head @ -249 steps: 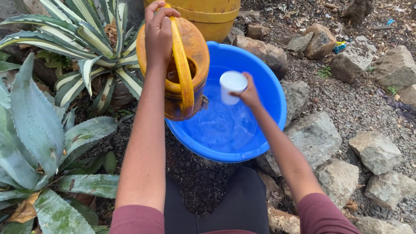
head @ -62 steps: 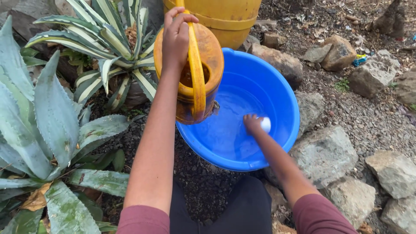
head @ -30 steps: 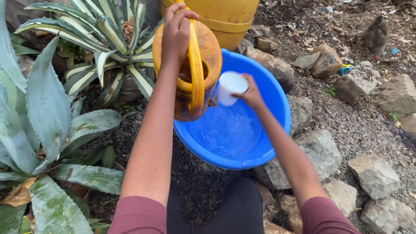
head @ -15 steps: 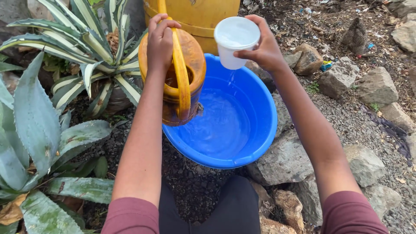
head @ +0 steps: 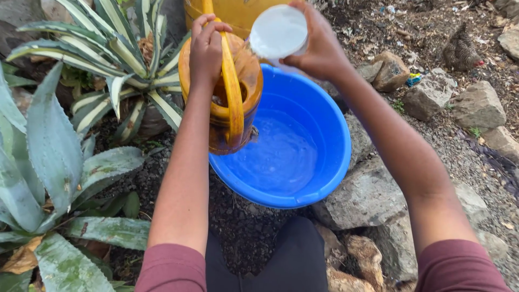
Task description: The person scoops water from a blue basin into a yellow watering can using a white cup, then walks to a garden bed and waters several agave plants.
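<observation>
**White cup tipped over the mouth of a yellow watering can**

The left hand [head: 206, 46] is closed around the arched handle of a yellow watering can [head: 233, 100], fingers curled over the top of the strap and thumb tucked behind it. The can hangs upright from that grip, its lower edge overlapping the near left rim of a blue basin [head: 330, 116] in this view. Its round filling mouth faces up, dark and wet inside.

The right hand [head: 320, 46] is wrapped around a white plastic cup [head: 278, 31], fingers at the back and thumb toward the camera. The cup is tilted to the left, its open mouth turned toward the camera and lying just above and to the right of the can's opening. A thin spill of water shows at its lower lip, next to the can's rim.

The blue basin sits on dark gravelly soil and holds shallow clear water, rippled at the surface. Behind the can and cup stands a large yellow drum [head: 238, 13], only its lower part in view. To the left grow a striped agave [head: 116, 59] and a broad grey-green agave [head: 51, 162]. Grey rocks [head: 373, 192] line the basin's right side, and a speckled hen [head: 460, 51] stands at the upper right among litter and stones.
</observation>
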